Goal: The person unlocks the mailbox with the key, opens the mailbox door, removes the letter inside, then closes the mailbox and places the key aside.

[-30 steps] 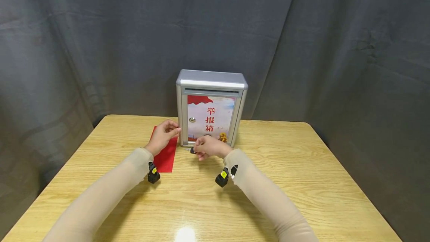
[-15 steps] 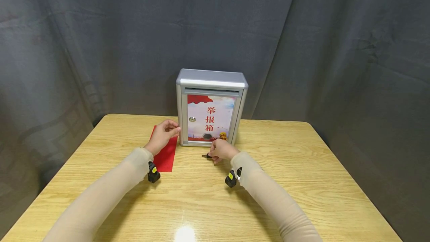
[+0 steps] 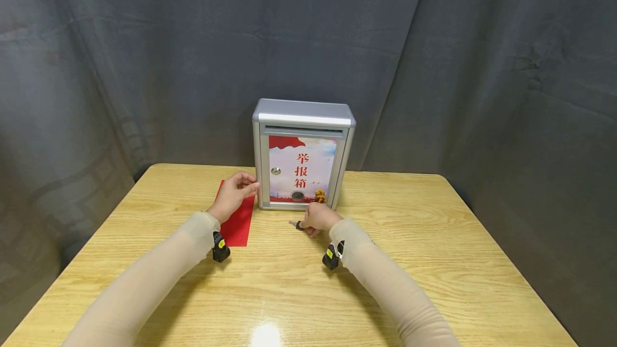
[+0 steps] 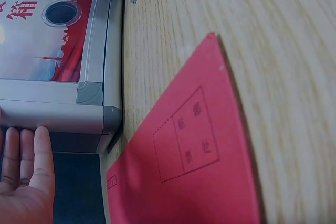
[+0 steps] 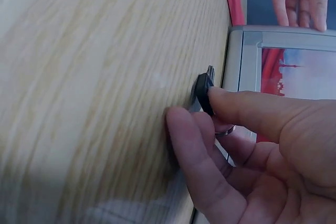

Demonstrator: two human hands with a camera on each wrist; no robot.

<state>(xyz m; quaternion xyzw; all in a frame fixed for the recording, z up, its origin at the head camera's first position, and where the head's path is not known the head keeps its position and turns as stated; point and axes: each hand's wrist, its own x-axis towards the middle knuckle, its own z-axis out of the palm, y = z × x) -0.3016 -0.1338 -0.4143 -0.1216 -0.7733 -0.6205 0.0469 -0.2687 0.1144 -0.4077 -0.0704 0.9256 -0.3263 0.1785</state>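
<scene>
A silver metal letter box point(image 3: 305, 107) stands upright at the back of the table, with a slot near its top and a round lock point(image 3: 276, 171) on the left of its printed front. My left hand point(image 3: 233, 195) touches the box's left side with fairly straight fingers; the left wrist view shows its fingertips against the metal edge. Just in front of the box's lower edge, my right hand point(image 3: 320, 218) pinches a black-headed key point(image 5: 203, 92) between thumb and fingers. The key's blade points left, and a metal ring point(image 5: 226, 131) hangs among the fingers.
A red envelope point(image 3: 238, 225) with printed boxes lies on the wooden table point(image 3: 414, 261), left of the letter box and partly under my left hand. A dark grey curtain point(image 3: 193, 68) hangs behind and beside the table.
My right hand has drawn the key right and slightly toward me, uncovering the round window low on the box. Since half a second ago it has barely moved. The left hand stays put.
</scene>
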